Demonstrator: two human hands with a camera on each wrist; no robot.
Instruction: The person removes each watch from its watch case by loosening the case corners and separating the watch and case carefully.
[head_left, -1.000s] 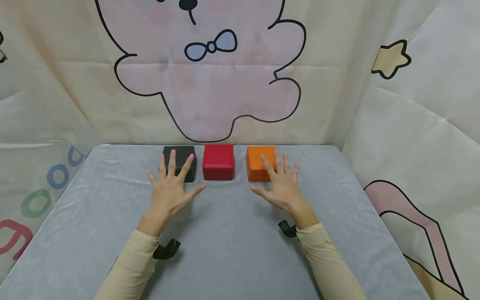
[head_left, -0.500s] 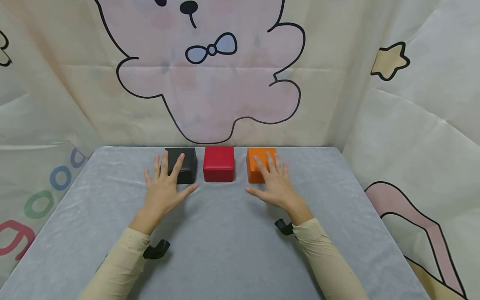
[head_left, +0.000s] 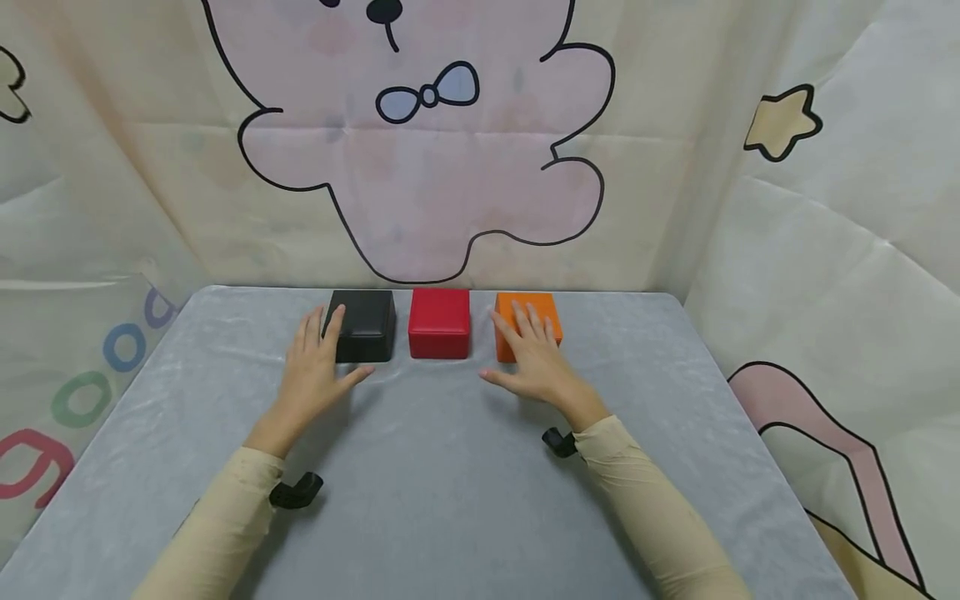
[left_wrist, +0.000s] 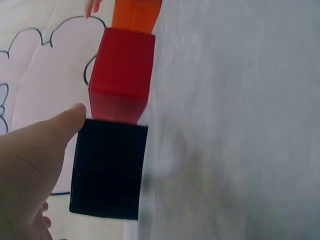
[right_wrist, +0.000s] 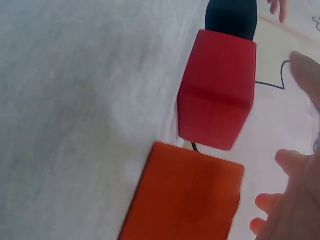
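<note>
Three boxes stand in a row at the far edge of the table: a black box [head_left: 369,327] on the left, a red box [head_left: 439,325] in the middle and an orange box [head_left: 537,305] on the right. My left hand [head_left: 309,375], fingers extended and thumb out, is in front of the black box's left side; it holds nothing. My right hand [head_left: 538,365] is spread before the orange box and covers part of it. Whether its fingertips touch that box cannot be told. In the left wrist view the thumb [left_wrist: 70,122] lies beside the black box [left_wrist: 110,170].
A grey cloth covers the table [head_left: 450,500]. A printed curtain [head_left: 435,183] hangs right behind the boxes, with more cloth walls at both sides. Each wrist carries a black camera mount [head_left: 297,492] over the sleeve.
My left hand has moved left, from in front of the black box toward its left side, and its fingers have drawn closer together. My right hand has shifted slightly left. The boxes stay in place.
</note>
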